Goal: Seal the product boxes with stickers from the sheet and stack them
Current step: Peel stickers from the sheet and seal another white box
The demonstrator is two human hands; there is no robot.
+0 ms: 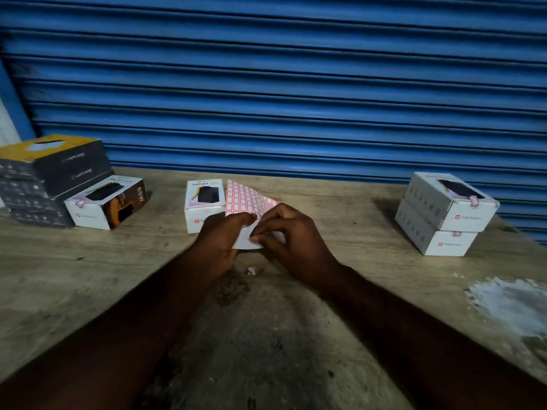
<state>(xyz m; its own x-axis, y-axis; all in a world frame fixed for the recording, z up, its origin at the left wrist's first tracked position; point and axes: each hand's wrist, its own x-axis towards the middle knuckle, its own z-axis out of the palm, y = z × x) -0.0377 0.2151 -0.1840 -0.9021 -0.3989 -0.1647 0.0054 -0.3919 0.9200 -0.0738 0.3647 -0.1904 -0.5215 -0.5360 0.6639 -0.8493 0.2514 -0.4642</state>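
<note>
both hands [257, 232] grip sticker sheet [247, 198] —

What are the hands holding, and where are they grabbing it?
Both hands, left hand and right hand, hold the sticker sheet by its near, lower edge, fingertips pinching there as if peeling a sticker.
</note>
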